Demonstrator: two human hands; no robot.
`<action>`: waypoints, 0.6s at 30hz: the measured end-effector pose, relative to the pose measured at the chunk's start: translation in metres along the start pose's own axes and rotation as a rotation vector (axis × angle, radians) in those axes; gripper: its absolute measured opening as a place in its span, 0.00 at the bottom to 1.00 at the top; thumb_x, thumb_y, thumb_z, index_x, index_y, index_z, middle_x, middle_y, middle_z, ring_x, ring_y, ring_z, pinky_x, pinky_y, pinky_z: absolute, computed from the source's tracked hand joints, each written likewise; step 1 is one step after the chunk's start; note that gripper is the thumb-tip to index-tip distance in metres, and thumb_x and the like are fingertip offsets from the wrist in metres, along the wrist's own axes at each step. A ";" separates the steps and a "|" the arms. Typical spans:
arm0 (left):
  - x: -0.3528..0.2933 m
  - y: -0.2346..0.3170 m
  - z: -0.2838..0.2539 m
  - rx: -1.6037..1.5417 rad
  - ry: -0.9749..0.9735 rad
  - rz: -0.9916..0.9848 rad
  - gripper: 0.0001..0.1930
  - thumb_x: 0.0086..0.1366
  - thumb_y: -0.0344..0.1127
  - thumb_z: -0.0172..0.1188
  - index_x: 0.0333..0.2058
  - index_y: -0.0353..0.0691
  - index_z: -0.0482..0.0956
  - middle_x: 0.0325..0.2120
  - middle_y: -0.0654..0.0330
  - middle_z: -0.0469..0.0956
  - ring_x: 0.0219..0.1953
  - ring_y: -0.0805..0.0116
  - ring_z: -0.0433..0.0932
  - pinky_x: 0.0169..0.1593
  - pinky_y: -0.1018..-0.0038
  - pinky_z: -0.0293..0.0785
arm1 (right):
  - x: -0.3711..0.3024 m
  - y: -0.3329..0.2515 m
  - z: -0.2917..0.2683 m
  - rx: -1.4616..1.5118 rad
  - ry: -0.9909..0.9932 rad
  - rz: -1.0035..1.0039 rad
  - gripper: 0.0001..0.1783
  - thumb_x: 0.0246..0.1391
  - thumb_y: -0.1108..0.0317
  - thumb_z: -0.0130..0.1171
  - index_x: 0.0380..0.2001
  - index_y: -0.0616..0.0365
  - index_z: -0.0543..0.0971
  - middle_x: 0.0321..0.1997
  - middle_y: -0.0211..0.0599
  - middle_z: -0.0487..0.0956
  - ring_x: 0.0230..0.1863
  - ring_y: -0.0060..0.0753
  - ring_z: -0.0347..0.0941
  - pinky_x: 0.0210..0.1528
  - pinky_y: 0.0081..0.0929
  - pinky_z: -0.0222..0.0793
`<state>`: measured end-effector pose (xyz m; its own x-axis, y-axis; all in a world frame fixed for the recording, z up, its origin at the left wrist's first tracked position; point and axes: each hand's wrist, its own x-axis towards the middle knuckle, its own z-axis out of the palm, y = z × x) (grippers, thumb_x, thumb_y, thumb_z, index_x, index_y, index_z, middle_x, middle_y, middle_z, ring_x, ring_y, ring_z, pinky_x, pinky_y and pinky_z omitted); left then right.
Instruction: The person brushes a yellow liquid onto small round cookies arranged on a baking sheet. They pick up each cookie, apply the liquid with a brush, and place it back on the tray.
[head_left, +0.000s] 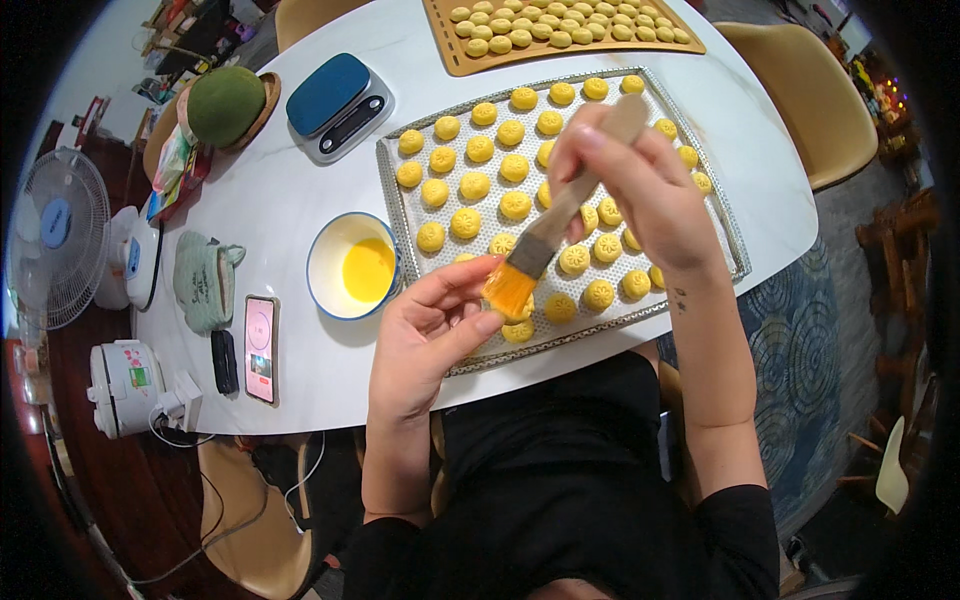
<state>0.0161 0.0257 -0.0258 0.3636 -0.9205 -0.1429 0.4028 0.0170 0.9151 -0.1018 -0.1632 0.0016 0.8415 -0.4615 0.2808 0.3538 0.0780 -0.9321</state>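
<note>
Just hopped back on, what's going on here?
The person's right hand holds a wooden-handled pastry brush, its orange bristles by the left hand, above a baking tray of yellow pastries. Whether the left hand holds a pastry there is unclear. A bowl of yellow liquid stands left of the tray; a tan tray of more pastries lies beyond.

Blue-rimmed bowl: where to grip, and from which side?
Probably the left rim and wall of the bowl, pinched from the person's left. A strip of bare tabletop separates it from the phone there, while the tray crowds its right. The open rim suits a pinch; keep it level, given the yellow liquid inside.
</note>
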 end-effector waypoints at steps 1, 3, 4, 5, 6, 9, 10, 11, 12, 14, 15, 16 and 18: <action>0.000 0.001 0.001 0.041 0.001 0.009 0.25 0.53 0.22 0.60 0.51 0.30 0.66 0.38 0.58 0.76 0.41 0.77 0.73 0.46 0.82 0.67 | 0.000 0.001 -0.001 -0.022 0.035 0.049 0.13 0.57 0.62 0.48 0.28 0.62 0.72 0.25 0.33 0.73 0.21 0.23 0.71 0.26 0.19 0.68; 0.000 0.003 0.000 0.085 -0.018 0.018 0.27 0.52 0.23 0.61 0.52 0.30 0.64 0.38 0.58 0.76 0.42 0.77 0.72 0.47 0.82 0.66 | 0.001 0.001 -0.006 -0.060 0.120 0.113 0.13 0.58 0.61 0.47 0.28 0.61 0.71 0.25 0.32 0.72 0.21 0.22 0.70 0.26 0.18 0.67; 0.000 0.002 -0.001 0.087 -0.038 0.015 0.28 0.52 0.24 0.61 0.53 0.30 0.62 0.38 0.58 0.76 0.42 0.76 0.72 0.48 0.82 0.66 | -0.001 0.002 -0.011 -0.076 0.171 0.130 0.13 0.58 0.61 0.45 0.28 0.60 0.71 0.25 0.33 0.72 0.22 0.22 0.70 0.25 0.17 0.67; 0.000 0.002 -0.001 0.089 -0.053 0.014 0.30 0.52 0.24 0.61 0.54 0.31 0.61 0.39 0.57 0.76 0.43 0.76 0.72 0.48 0.81 0.65 | -0.001 0.003 -0.014 -0.092 0.217 0.147 0.14 0.59 0.60 0.44 0.28 0.59 0.70 0.26 0.33 0.72 0.23 0.21 0.69 0.24 0.17 0.66; 0.002 0.002 0.000 0.040 -0.057 0.019 0.30 0.53 0.24 0.61 0.54 0.31 0.60 0.38 0.57 0.76 0.43 0.75 0.72 0.49 0.81 0.65 | -0.002 0.003 -0.015 0.004 0.213 0.155 0.14 0.59 0.60 0.45 0.28 0.60 0.71 0.26 0.32 0.72 0.23 0.22 0.70 0.26 0.17 0.66; 0.007 -0.001 0.005 -0.081 -0.060 0.028 0.32 0.53 0.27 0.61 0.55 0.31 0.57 0.40 0.55 0.75 0.43 0.71 0.73 0.50 0.78 0.65 | -0.006 0.005 -0.013 0.191 0.204 0.167 0.14 0.58 0.60 0.47 0.29 0.61 0.72 0.26 0.32 0.73 0.23 0.23 0.71 0.31 0.18 0.66; 0.008 -0.002 0.006 -0.107 -0.054 0.028 0.33 0.53 0.30 0.62 0.55 0.31 0.56 0.42 0.53 0.74 0.44 0.69 0.73 0.50 0.77 0.65 | -0.008 0.008 -0.010 0.186 0.202 0.165 0.15 0.58 0.59 0.47 0.29 0.61 0.72 0.27 0.32 0.73 0.24 0.23 0.71 0.32 0.18 0.66; 0.008 -0.005 0.006 -0.135 -0.046 0.029 0.35 0.53 0.34 0.64 0.55 0.31 0.55 0.43 0.51 0.72 0.45 0.66 0.73 0.51 0.76 0.66 | -0.009 0.012 -0.009 0.181 0.199 0.164 0.15 0.58 0.59 0.46 0.30 0.61 0.71 0.27 0.33 0.73 0.24 0.23 0.71 0.33 0.19 0.66; 0.009 -0.008 0.007 -0.156 -0.042 0.030 0.34 0.53 0.36 0.64 0.54 0.31 0.56 0.43 0.52 0.72 0.44 0.66 0.73 0.50 0.76 0.66 | -0.011 0.014 -0.012 0.161 0.252 0.141 0.15 0.58 0.59 0.46 0.30 0.61 0.71 0.27 0.33 0.72 0.24 0.23 0.71 0.33 0.20 0.67; 0.011 -0.015 0.006 -0.198 -0.030 0.034 0.33 0.54 0.40 0.63 0.53 0.32 0.58 0.42 0.54 0.71 0.43 0.67 0.71 0.48 0.75 0.66 | -0.016 0.017 -0.019 0.124 0.352 0.097 0.14 0.59 0.60 0.45 0.30 0.61 0.70 0.28 0.33 0.72 0.24 0.24 0.71 0.34 0.21 0.67; 0.012 -0.020 0.004 -0.282 -0.051 0.040 0.30 0.55 0.38 0.62 0.53 0.32 0.59 0.43 0.55 0.71 0.44 0.69 0.71 0.49 0.75 0.65 | -0.017 0.016 -0.017 0.181 0.344 0.067 0.14 0.59 0.60 0.45 0.30 0.61 0.70 0.28 0.33 0.72 0.24 0.24 0.71 0.34 0.21 0.67; 0.013 -0.026 0.000 -0.367 -0.073 0.046 0.28 0.57 0.36 0.60 0.52 0.33 0.60 0.44 0.56 0.71 0.45 0.70 0.71 0.50 0.75 0.64 | -0.021 0.014 -0.013 0.238 0.335 0.036 0.14 0.60 0.60 0.44 0.30 0.61 0.70 0.27 0.33 0.72 0.24 0.24 0.71 0.34 0.21 0.67; 0.015 -0.033 0.002 -0.508 -0.108 0.036 0.25 0.58 0.34 0.59 0.52 0.34 0.62 0.45 0.57 0.71 0.45 0.71 0.70 0.51 0.75 0.63 | -0.031 0.015 -0.006 0.276 0.335 -0.028 0.14 0.60 0.61 0.43 0.30 0.61 0.69 0.27 0.33 0.72 0.25 0.24 0.71 0.33 0.20 0.68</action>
<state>0.0070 0.0106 -0.0573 0.3069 -0.9504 -0.0511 0.7581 0.2117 0.6168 -0.1254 -0.1531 -0.0226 0.6672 -0.7246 0.1725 0.5088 0.2743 -0.8161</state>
